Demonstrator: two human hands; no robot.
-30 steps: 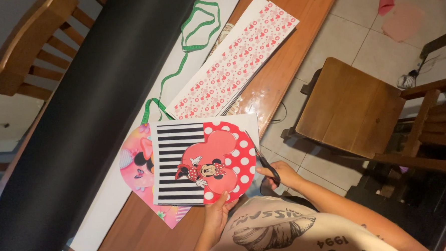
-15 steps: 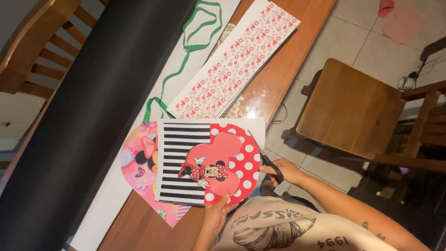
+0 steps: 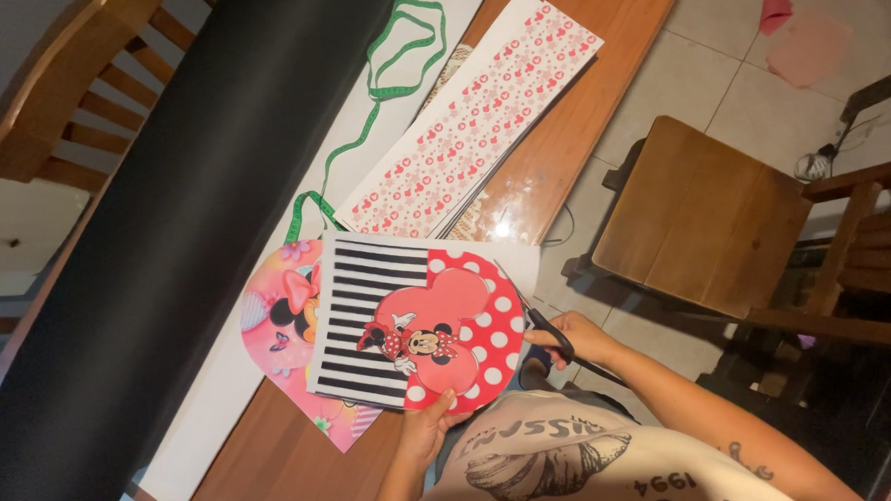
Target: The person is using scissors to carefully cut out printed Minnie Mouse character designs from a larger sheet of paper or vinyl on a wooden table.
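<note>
- A wooden chair (image 3: 68, 87) shows at the far left, its slatted back beside the table edge.
- A large black roll (image 3: 194, 221) lies slantwise across the table (image 3: 580, 124), running from the lower left corner up toward the top middle.
- A white sheet (image 3: 212, 411) lies under and just beside the roll, on its right side.
- A green ribbon (image 3: 397, 62) loops over the white sheet near the top and trails down toward the pink sheet.
- A pink cartoon sheet (image 3: 283, 318) lies on the table, partly covered by the printed sheet.
- The printed sheet (image 3: 419, 327), with black and white stripes on its left, red with white dots on its right and a cartoon mouse in the middle, is held above the near edge of the table.
- The left hand (image 3: 428, 427) grips the lower edge of the printed sheet, fingers curled and pinched onto it.
- A long strip of paper with small red hearts (image 3: 475, 119) lies on a stack of sheets, slanting up to the right, above the printed sheet.
- The right hand (image 3: 580, 340) is closed around the handles of black scissors (image 3: 549, 338), whose blade meets the right edge of the printed sheet; I cannot tell how far the blades are parted.
- A second wooden chair (image 3: 704, 214) stands on the tiled floor to the right of the table.
- Pink scraps (image 3: 802, 40) lie on the tiles at the upper right.
</note>
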